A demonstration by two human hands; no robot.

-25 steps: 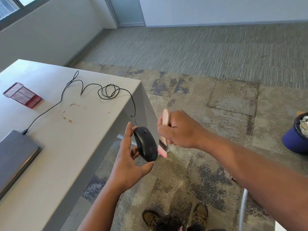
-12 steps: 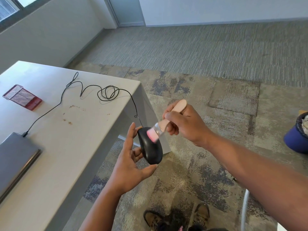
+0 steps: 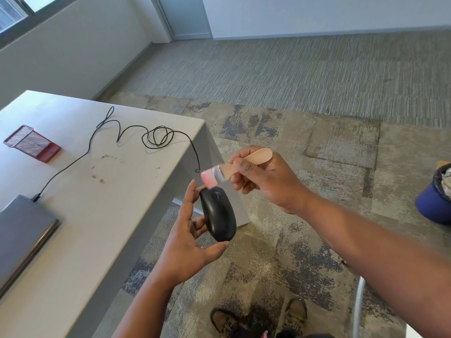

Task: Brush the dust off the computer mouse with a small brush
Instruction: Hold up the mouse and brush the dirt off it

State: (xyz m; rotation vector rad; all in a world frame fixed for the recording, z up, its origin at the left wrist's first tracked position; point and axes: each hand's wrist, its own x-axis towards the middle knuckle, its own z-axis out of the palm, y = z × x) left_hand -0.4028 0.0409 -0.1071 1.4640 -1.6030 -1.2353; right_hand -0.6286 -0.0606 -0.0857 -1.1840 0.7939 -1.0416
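A black wired computer mouse [image 3: 218,214] is held upright off the table's right edge by my left hand [image 3: 188,240], fingers along its left side and thumb under its bottom end. My right hand [image 3: 266,179] grips the wooden handle of a small brush [image 3: 234,168]. The brush has a metal ferrule and pink bristles. The bristles point left and down and touch the mouse's top front end near the scroll wheel. The mouse's black cable [image 3: 151,137] runs back in loops across the table.
The white table [image 3: 102,215] carries a closed grey laptop [image 3: 22,230] at the left, a red mesh tray [image 3: 31,143] at the far left, and brown crumbs [image 3: 101,167]. A blue bin [image 3: 436,198] stands on the carpet at the right. My shoes [image 3: 258,318] show below.
The brush has swung up from beside the mouse's right side, across its top, to the front end. Its handle now tilts to the right. The mouse stayed in my left hand.
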